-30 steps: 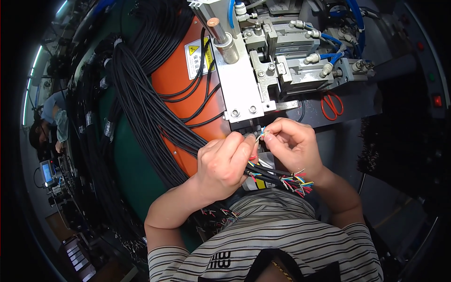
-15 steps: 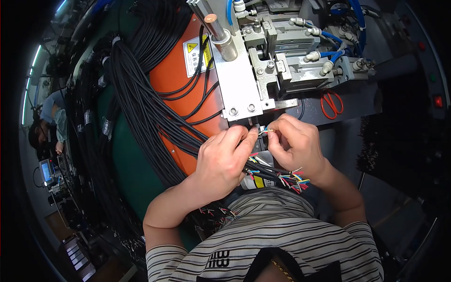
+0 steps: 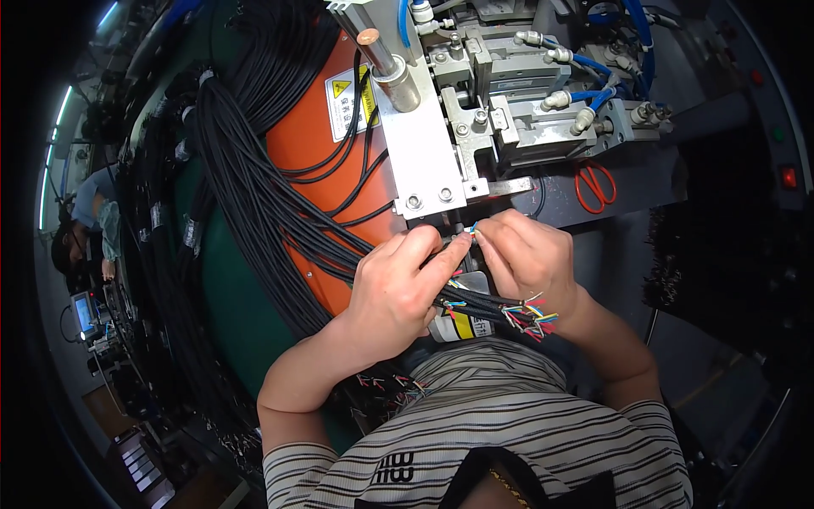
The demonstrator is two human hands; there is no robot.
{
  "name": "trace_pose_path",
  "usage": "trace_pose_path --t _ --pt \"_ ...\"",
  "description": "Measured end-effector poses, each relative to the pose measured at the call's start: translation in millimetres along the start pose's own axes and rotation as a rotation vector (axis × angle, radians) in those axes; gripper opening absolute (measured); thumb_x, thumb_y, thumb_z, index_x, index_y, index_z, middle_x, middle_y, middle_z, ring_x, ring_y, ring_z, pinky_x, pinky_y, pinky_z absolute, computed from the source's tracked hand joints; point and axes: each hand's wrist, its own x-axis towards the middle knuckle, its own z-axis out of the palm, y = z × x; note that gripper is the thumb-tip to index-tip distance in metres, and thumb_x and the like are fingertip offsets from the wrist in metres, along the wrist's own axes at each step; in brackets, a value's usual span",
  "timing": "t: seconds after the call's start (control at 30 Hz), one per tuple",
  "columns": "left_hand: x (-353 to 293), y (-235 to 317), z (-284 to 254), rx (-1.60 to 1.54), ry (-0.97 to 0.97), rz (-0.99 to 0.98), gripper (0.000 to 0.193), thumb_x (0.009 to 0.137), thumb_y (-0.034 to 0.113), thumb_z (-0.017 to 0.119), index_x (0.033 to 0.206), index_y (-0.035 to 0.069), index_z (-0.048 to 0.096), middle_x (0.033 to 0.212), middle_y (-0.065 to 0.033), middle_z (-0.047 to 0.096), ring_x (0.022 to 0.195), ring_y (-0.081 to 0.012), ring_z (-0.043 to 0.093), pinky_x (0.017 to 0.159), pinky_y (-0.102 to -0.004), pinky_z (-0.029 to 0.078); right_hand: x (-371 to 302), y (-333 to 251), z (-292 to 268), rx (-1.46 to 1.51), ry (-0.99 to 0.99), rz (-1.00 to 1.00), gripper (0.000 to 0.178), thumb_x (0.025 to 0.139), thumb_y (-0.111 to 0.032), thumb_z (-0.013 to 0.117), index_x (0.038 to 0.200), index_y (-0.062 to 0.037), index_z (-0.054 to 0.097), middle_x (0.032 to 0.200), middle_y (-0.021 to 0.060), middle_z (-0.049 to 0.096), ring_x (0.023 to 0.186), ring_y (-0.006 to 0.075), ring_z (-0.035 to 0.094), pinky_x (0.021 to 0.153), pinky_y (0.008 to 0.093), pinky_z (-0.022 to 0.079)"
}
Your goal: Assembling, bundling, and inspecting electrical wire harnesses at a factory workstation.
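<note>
Landmark: long, flat, bright silver metal plate (image 3: 424, 165), bolt heads at the near end. Just off that near end, slightly right: thin, plastic-coated wires (image 3: 475, 227), blue and white among the colours, too fine to count.

Right hand (image 3: 530, 254), just right of the plate's near end: thumb and index pressed together, pinching the wires. Left hand (image 3: 394, 284), nearer the body than the plate: index fingertip stretched to the wires, thumb mostly hidden. Pinch or mere touch: cannot tell.

Nearer the body than the plate: round, black-sheathed cables (image 3: 482, 301) with bared, many-coloured ends. Left of the plate: thick, drooping bundle of black rubbery cables (image 3: 254, 187), partly over a flat orange panel (image 3: 297, 136). Right of the plate: grey metal block-shaped cylinders (image 3: 543, 136) with curved blue plastic tubing (image 3: 603, 100); nearer the body, red loop-shaped handles (image 3: 597, 188), likely scissors.

Handling, by judgement: pinch close to the wire tips. Lay strands flat, uncrossed. Steady lightly with the left index, no bending. Small fingertip moves only, well clear of the cylinders.
</note>
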Motion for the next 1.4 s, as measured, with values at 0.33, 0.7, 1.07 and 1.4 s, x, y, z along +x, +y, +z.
trace_pose_path --t 0.33,0.7,1.07,1.4 --pt "5.2 5.6 -4.4 0.175 -0.098 0.060 0.039 0.080 0.007 0.068 0.117 -0.005 0.067 0.091 -0.0086 0.056 0.079 -0.0220 0.060 0.066 -0.0343 0.052 9.6 3.4 -12.9 0.038 -0.180 0.086 0.009 0.084 -0.008 0.069 0.090 -0.0024 0.067 0.078 0.0089 0.063 0.060 0.0271 0.066 0.052 0.0389 0.051" --pt "-6.0 -5.2 -6.5 0.064 0.010 -0.022 0.046 0.065 -0.004 0.067 0.111 -0.001 0.070 0.095 -0.0109 0.059 0.083 -0.0283 0.061 0.071 -0.0400 0.052 16.4 6.6 -12.8 0.262 -0.252 0.328 0.006 0.082 -0.006 0.069 0.082 -0.0008 0.065 0.068 0.0120 0.064 0.057 0.0288 0.064 0.053 0.0388 0.050" --pt "-29.2 -22.0 -5.6 0.015 0.122 -0.065 0.052 0.057 -0.009 0.067 0.108 0.000 0.069 0.092 -0.0096 0.060 0.081 -0.0278 0.058 0.070 -0.0386 0.042 7.2 -16.8 -18.2 0.309 -0.094 0.071 0.029 0.078 -0.002 0.074 0.106 -0.0021 0.067 0.101 0.0107 0.064 0.074 0.0267 0.067 0.061 0.0364 0.052" --pt "-35.1 -18.5 -4.4 -0.164 0.222 -0.154 0.048 0.069 -0.003 0.073 0.117 -0.002 0.066 0.101 -0.0141 0.061 0.089 -0.0290 0.060 0.078 -0.0404 0.047 10.9 -32.6 -13.7 0.470 -0.279 -0.173 0.059 0.076 -0.002 0.072 0.132 -0.0005 0.055 0.123 0.0170 0.057 0.098 0.0337 0.065 0.084 0.0408 0.051"
